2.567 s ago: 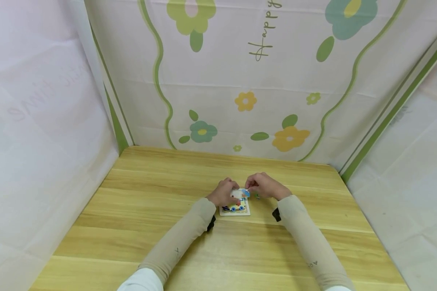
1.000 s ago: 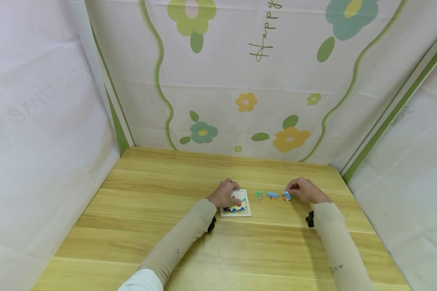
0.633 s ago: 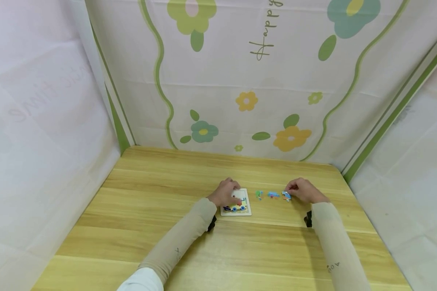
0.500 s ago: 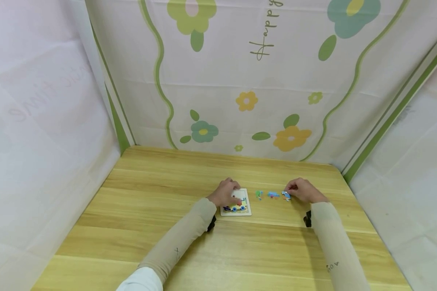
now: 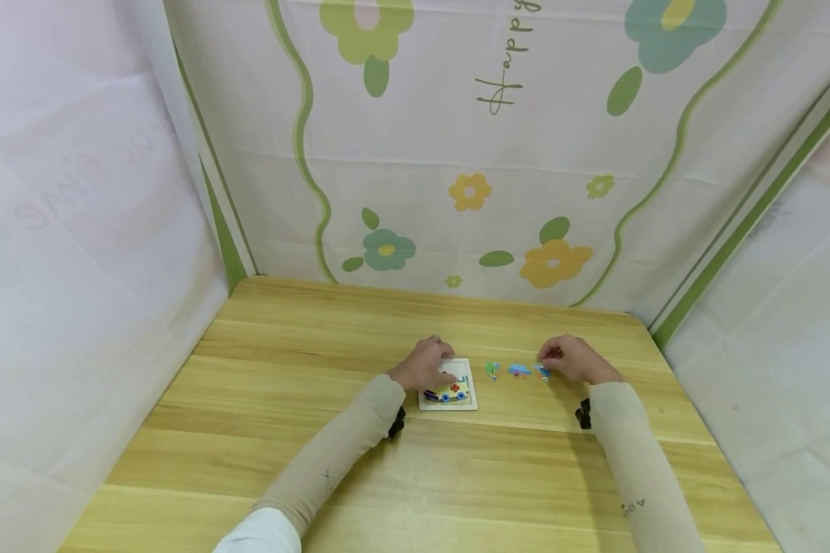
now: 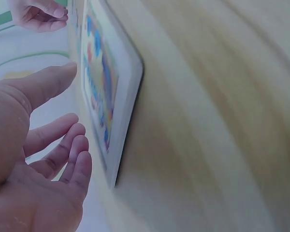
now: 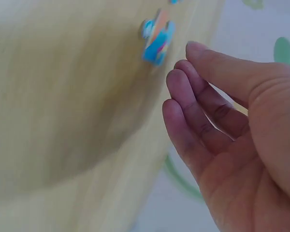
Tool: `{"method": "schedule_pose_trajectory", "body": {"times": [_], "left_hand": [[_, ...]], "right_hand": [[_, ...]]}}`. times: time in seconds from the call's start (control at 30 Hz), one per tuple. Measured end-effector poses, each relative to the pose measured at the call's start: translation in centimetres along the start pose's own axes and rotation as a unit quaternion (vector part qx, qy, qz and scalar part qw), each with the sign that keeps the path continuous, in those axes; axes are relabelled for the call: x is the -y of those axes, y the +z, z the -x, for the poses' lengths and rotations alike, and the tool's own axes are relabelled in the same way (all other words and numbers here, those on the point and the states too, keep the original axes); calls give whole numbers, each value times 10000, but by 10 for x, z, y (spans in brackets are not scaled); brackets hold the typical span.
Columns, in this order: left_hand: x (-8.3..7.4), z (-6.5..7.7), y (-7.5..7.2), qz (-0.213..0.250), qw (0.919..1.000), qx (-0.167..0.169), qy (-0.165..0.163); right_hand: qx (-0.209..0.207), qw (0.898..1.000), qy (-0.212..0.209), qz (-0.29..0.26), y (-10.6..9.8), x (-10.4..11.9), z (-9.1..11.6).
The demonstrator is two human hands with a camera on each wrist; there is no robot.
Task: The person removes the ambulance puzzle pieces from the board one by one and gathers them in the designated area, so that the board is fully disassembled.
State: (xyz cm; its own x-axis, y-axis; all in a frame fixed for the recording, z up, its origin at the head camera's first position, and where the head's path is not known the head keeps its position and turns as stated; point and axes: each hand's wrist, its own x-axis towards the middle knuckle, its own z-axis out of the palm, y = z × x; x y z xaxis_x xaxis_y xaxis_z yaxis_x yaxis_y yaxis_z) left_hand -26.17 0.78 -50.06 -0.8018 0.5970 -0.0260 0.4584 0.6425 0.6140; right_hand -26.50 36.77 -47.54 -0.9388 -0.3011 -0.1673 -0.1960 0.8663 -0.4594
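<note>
A square jigsaw board [image 5: 449,408] with a pale rim, showing a yellow vehicle picture, lies flat on the table. My left hand [image 5: 425,365] hovers at its left side, partly covering the picture. In the left wrist view its fingers [image 6: 79,166] are loosely bent, with nothing between them. To the board's right lie three small puzzle pieces in a row: a green one [image 5: 492,371], a blue one [image 5: 519,370] and a blue-and-orange one [image 7: 158,38]. My right hand [image 5: 572,359] is beside the last of these, its fingertips apart from the piece in the right wrist view.
The wooden tabletop [image 5: 360,476] stretches around the board. A white cloth with flower prints [image 5: 401,177] hangs along the back edge, and pale cloth walls [image 5: 97,292] stand at both sides.
My right hand has moved right from the board; the blue and blue-and-orange pieces now lie beside the green one. Its fingers have since come off the last piece. My left hand has shifted slightly left.
</note>
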Motion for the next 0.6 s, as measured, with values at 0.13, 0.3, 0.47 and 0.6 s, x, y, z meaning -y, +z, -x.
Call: {"method": "schedule_pose_trajectory", "body": {"times": [0.13, 0.3, 0.47, 0.6], "left_hand": [[8, 9, -9, -50, 10000, -38, 70], [19, 25, -19, 59, 9999, -38, 141], [22, 42, -27, 243, 9997, 56, 36], [21, 53, -29, 228, 9997, 103, -16]], "right_hand": [[133, 9997, -193, -85, 4, 18, -7], [266, 9978, -612, -25, 12, 48, -18], [447, 9941, -991, 54, 24, 86, -29], [613, 9900, -1257, 185, 36, 119, -38]]}}
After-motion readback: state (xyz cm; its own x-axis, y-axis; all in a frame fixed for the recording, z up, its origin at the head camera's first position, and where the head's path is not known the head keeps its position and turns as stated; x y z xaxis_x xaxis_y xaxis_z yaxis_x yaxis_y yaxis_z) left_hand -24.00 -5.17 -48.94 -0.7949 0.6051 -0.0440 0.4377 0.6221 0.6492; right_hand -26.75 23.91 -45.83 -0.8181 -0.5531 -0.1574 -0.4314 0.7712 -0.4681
